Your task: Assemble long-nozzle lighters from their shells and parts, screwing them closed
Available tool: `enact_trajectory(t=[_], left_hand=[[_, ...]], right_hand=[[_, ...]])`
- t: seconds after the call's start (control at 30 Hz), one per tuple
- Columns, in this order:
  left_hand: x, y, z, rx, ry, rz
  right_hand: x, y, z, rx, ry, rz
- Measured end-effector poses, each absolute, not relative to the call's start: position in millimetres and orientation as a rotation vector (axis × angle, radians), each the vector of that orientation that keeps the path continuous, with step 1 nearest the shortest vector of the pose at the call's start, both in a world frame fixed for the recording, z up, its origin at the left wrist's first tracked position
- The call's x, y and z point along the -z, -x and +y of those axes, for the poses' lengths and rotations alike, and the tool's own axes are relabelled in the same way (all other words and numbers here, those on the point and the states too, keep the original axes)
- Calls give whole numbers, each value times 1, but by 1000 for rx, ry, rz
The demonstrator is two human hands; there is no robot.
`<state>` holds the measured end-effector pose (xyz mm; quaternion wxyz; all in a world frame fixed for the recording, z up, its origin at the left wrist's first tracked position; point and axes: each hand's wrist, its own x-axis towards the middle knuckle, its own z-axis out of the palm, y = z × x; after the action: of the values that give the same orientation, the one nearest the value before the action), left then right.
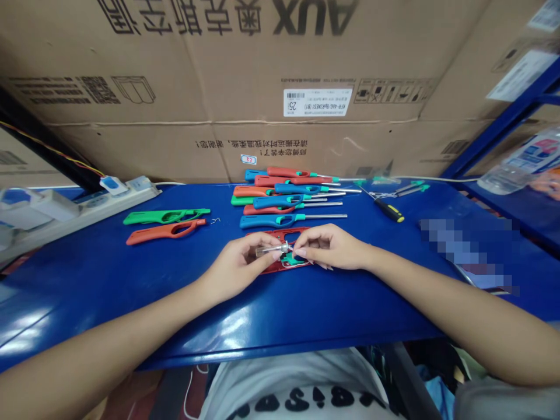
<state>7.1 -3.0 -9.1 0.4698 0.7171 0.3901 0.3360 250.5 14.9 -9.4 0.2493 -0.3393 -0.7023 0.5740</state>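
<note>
My left hand (pixel 238 259) pinches a small transparent lighter fuel tank (pixel 265 250) between thumb and fingers. At the tank's right end, my right hand (pixel 328 246) has its thumb and fingertips pressed together. What those fingertips grip is too small to make out. Beneath both hands lies a red lighter casing (pixel 273 268), partly covered by them. A green part (pixel 290 259) and a thin pale wire show inside it. Just beyond is a pile of long-nosed gas lighters (pixel 273 202) in blue, red, orange and green, several with metal barrels pointing right.
Green (pixel 149 217) and orange (pixel 153 234) lighter casings lie to the left, near a white power strip (pixel 109 201). A black-and-yellow screwdriver (pixel 389 210) and metal barrels (pixel 409 189) are at the right. A large cardboard box (pixel 210 93) stands behind the blue table (pixel 280 326).
</note>
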Motion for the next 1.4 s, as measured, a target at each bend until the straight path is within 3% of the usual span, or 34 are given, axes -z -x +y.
enact_trajectory(t=[1.4], left_hand=[[-1,-5,-5,-645,-1866,1060]], right_hand=[[6,-247,11,-1480,919,-1947]])
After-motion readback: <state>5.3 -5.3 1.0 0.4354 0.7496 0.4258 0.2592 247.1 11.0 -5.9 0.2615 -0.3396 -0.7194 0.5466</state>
